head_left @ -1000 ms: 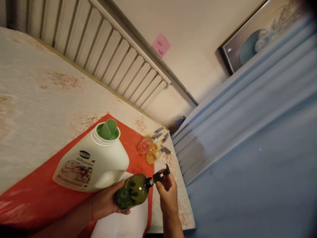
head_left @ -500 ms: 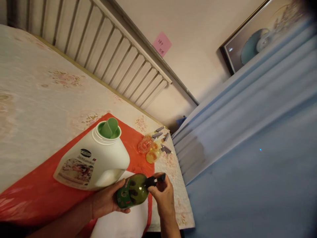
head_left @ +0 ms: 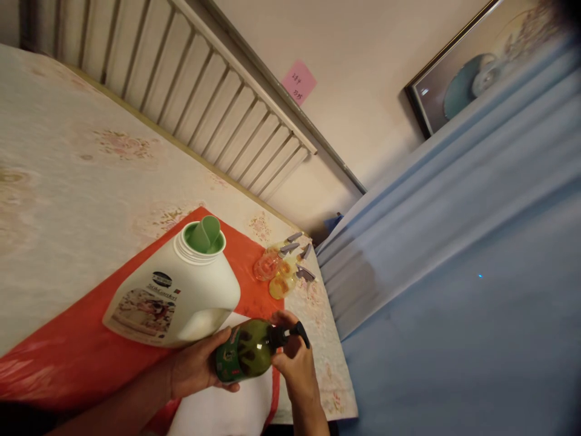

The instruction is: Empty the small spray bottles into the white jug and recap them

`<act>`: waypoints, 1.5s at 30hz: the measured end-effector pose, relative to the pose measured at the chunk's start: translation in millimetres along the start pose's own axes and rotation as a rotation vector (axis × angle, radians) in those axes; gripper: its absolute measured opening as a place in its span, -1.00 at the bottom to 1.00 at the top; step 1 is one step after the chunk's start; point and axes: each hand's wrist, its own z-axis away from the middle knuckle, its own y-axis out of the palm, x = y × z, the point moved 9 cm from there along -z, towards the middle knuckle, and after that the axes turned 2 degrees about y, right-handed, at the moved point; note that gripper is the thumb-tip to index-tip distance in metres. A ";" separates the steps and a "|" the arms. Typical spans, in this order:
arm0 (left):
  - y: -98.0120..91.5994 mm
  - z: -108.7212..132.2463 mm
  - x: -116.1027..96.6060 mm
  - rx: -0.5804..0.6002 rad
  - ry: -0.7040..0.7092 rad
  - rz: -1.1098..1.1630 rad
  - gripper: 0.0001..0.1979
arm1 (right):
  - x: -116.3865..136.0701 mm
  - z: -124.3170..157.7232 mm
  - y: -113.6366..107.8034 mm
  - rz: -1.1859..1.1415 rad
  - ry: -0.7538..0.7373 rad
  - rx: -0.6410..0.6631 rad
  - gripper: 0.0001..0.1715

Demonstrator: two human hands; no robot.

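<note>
A green see-through pump bottle (head_left: 255, 349) lies tilted across the front of the table, its black pump top (head_left: 282, 336) pointing right. My left hand (head_left: 196, 367) is wrapped around the bottle's labelled lower part. At the neck, my right hand (head_left: 297, 367) is closed around the black collar below the nozzle, thumb on the near side and fingers behind. Part of the right fingers is hidden by the pump top. Just beyond the left hand stands a large white jug (head_left: 206, 290), uncapped, with a green pouring spout (head_left: 210, 233) in its mouth.
Clear spray bottles (head_left: 267, 265) with grey triggers and a yellow one (head_left: 280, 283) stand near the table's far right corner. A red sheet (head_left: 245, 245) and a white object (head_left: 222, 409) lie beneath. A radiator (head_left: 200, 79) and blue curtain (head_left: 431, 339) border the table.
The pump nozzle has turned towards me, and my right hand's fingers have shifted around the collar. My left hand keeps its hold on the bottle.
</note>
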 end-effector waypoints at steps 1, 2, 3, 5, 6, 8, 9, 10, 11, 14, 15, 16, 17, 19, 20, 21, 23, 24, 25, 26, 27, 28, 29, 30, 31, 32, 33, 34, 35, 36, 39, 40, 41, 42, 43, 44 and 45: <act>0.9 0.5 -0.8 0.002 0.001 0.002 -0.55 | -1.9 1.3 1.9 -0.031 0.020 0.034 -0.35; 1.3 0.8 -1.2 0.001 0.000 0.004 -0.55 | -3.1 2.4 3.3 -0.056 0.034 0.062 -0.37; 1.3 1.1 -1.1 -0.001 -0.003 0.007 -0.55 | -3.1 2.9 3.8 -0.071 0.036 0.077 -0.41; 0.8 1.3 -0.2 -0.001 -0.012 0.009 -0.54 | -1.0 2.0 2.7 -0.057 0.017 0.061 -0.50; 0.5 1.3 0.5 0.001 -0.016 0.007 -0.54 | 0.5 0.9 1.2 -0.033 0.005 0.029 -0.53; 0.8 1.3 1.2 0.015 -0.017 0.003 -0.54 | 3.0 -0.7 -1.1 0.013 -0.015 -0.038 -0.53; 1.3 1.3 1.0 0.024 -0.013 0.003 -0.54 | 3.7 -0.9 -1.7 0.026 -0.021 -0.060 -0.49; 2.1 1.3 0.9 0.035 -0.012 0.006 -0.55 | 3.2 -0.8 -1.4 0.026 -0.017 -0.066 -0.45; 2.8 1.3 0.7 0.044 -0.009 0.012 -0.55 | 1.8 -0.2 -0.4 0.008 -0.007 -0.054 -0.41; 2.7 1.1 0.5 0.049 -0.009 0.029 -0.55 | -3.7 2.6 4.5 -0.079 0.040 0.037 -0.36; 2.1 0.9 0.5 0.047 -0.009 0.031 -0.55 | -4.1 3.3 5.4 -0.090 0.043 0.057 -0.40; 1.3 0.6 0.5 0.044 -0.008 0.030 -0.55 | -3.6 3.5 5.5 -0.085 0.038 0.062 -0.45; 0.5 0.3 0.4 0.041 -0.006 0.029 -0.55 | -2.8 3.2 4.3 -0.068 0.030 0.045 -0.49; -0.7 -0.4 0.8 0.037 -0.006 0.030 -0.56 | -1.9 1.9 0.4 -0.022 0.027 -0.025 -0.53; -1.2 -0.7 1.1 0.034 -0.008 0.032 -0.56 | -2.1 1.3 -1.3 -0.005 0.031 -0.059 -0.54; -1.3 -0.9 1.4 0.034 -0.011 0.033 -0.56 | -2.5 1.0 -2.4 0.004 0.037 -0.082 -0.53; -1.1 -1.0 1.7 0.034 -0.012 0.031 -0.55 | -3.7 1.1 -2.4 -0.014 0.045 -0.083 -0.51; -0.7 -0.9 1.9 0.036 -0.014 0.025 -0.54 | -4.4 1.4 -1.3 -0.037 0.049 -0.061 -0.51; -0.6 -0.8 2.1 0.036 -0.016 0.019 -0.52 | -5.3 1.8 0.3 -0.058 0.057 -0.031 -0.51; -0.6 -0.6 2.2 0.035 -0.016 0.014 -0.52 | -5.9 2.3 1.7 -0.073 0.065 -0.003 -0.52; -0.7 -0.4 2.4 0.035 -0.017 0.010 -0.51 | -6.2 2.7 2.8 -0.080 0.070 0.017 -0.54; -0.8 -0.2 2.6 0.037 -0.018 0.007 -0.50 | -6.1 2.9 3.6 -0.079 0.069 0.028 -0.57; -0.7 -0.1 2.5 0.041 -0.015 0.000 -0.50 | -5.3 3.0 3.9 -0.074 0.059 0.026 -0.60; -0.3 0.0 1.9 0.049 -0.005 -0.012 -0.50 | -4.2 2.9 3.7 -0.069 0.042 0.011 -0.63; 0.6 0.1 0.8 0.060 0.012 -0.030 -0.49 | -3.2 3.1 2.9 -0.069 0.020 -0.015 -0.65; 1.9 0.2 -0.6 0.073 0.034 -0.056 -0.48 | -3.1 3.7 1.5 -0.072 0.002 -0.053 -0.67; 3.2 0.2 -2.4 0.081 0.062 -0.085 -0.48 | -4.6 4.9 -0.5 -0.075 -0.004 -0.098 -0.67; 4.4 0.3 -4.1 0.085 0.090 -0.117 -0.49 | -7.7 6.7 -3.6 -0.074 0.003 -0.154 -0.66; 5.3 0.3 -5.2 0.083 0.113 -0.149 -0.50 | -12.2 9.1 -7.0 -0.067 0.025 -0.211 -0.66; 5.7 0.1 -5.6 0.075 0.128 -0.180 -0.51 | -17.6 11.9 -10.5 -0.053 0.056 -0.265 -0.67; 3.7 -0.9 -5.2 0.035 0.144 -0.229 -0.53 | -30.2 18.1 -17.4 -0.008 0.152 -0.349 -0.78; 2.7 -1.3 -5.2 0.026 0.146 -0.227 -0.52 | -31.7 18.5 -18.3 -0.006 0.167 -0.350 -0.79; 1.4 -1.6 -5.4 0.015 0.145 -0.215 -0.51 | -31.8 17.7 -18.0 -0.015 0.174 -0.333 -0.77; 0.1 -1.9 -5.2 0.006 0.138 -0.197 -0.49 | -30.3 16.2 -17.0 -0.029 0.169 -0.305 -0.72; -0.8 -2.2 -4.7 0.000 0.127 -0.180 -0.48 | -27.8 14.3 -15.3 -0.041 0.157 -0.267 -0.68; -0.8 -2.2 -4.2 0.000 0.115 -0.167 -0.47 | -25.0 12.4 -13.2 -0.047 0.144 -0.226 -0.65; 0.1 -2.2 -3.6 0.008 0.103 -0.162 -0.46 | -22.3 10.9 -11.3 -0.044 0.131 -0.189 -0.65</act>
